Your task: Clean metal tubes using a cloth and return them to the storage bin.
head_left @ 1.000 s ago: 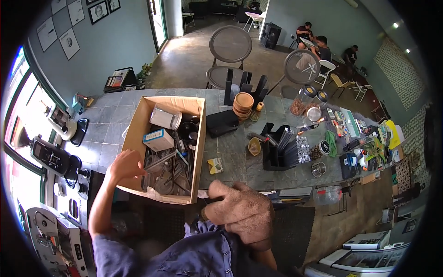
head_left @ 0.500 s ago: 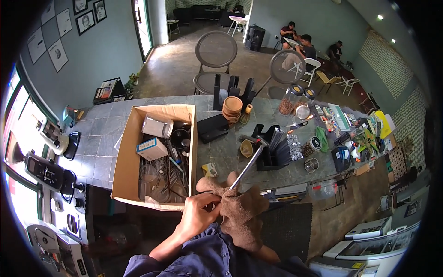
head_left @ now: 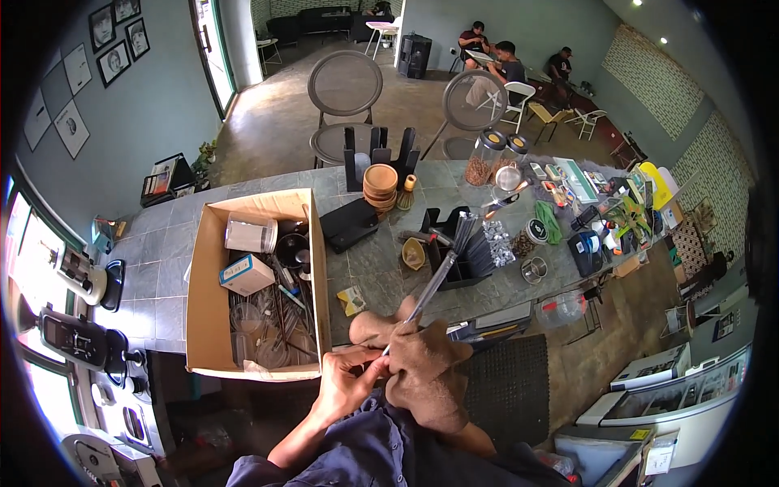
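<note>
Left hand (head_left: 347,381), head view: thumb and fingers pinching the lower end of one slender metal utensil (head_left: 433,286). Right hand: hidden under one brown terry towel (head_left: 426,365), its clasp impossible to tell; towel folded about the utensil's lower shaft. Utensil: long axis slanting from the left fingertips up and rightward, away from the body; left hand nearer its lower tip.

Surface: grey tiled counter (head_left: 365,264). At its near edge, leftward: open cardboard box (head_left: 205,284), near right corner just beside the left hand. Near edge, centre: black compartment organiser (head_left: 464,280). Toward far edge: stacked brown bowls (head_left: 380,187), bamboo whisk (head_left: 407,195).

Room: round-backed chair (head_left: 345,83), seated people (head_left: 507,66), framed portraits (head_left: 114,63).
</note>
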{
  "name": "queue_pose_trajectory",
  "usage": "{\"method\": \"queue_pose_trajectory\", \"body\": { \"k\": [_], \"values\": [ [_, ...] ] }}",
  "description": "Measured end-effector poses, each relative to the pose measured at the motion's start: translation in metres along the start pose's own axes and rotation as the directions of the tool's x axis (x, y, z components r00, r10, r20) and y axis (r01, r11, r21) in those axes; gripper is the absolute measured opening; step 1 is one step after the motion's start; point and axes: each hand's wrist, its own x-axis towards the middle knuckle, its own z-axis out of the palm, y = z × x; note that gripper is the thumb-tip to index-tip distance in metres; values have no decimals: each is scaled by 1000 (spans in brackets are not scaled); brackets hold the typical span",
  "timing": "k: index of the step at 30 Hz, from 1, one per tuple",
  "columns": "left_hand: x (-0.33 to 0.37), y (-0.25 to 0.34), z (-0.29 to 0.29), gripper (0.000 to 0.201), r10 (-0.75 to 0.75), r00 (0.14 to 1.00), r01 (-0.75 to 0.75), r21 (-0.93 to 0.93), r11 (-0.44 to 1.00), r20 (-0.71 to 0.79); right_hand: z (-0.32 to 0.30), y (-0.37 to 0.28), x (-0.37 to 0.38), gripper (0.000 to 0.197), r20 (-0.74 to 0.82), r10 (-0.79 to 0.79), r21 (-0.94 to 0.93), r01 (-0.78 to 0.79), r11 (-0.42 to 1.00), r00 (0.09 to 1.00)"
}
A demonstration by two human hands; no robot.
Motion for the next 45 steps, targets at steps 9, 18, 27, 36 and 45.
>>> {"method": "queue_pose_trajectory", "body": {
  "k": [9, 18, 27, 36, 45],
  "values": [
    [-12, -9, -3, 9, -11, 997, 12, -14, 1000, 71, -44, 15, 59, 23, 671, -474, 713, -671, 202, 571],
    [-15, -12, -2, 10, 31, 996, -30, -18, 999, 81, -54, 7, 58, 22, 437, -627, 830, -557, 7, 644],
    [4, -23, 33, 14, 44, 998, -48, -81, 996, -45, -58, 11, 61, 25, 96, -604, 995, -79, 55, 791],
    [26, -14, 41, 39, 423, 886, -347, 331, 877, -193, -50, -8, 13, 10, -185, -795, -182, 775, 605, 577],
    [83, 22, 72, 11, 302, 942, -279, 158, 947, -147, -51, 98, 65, 37, -92, -776, -989, -147, -1, 624]
  ]
}}
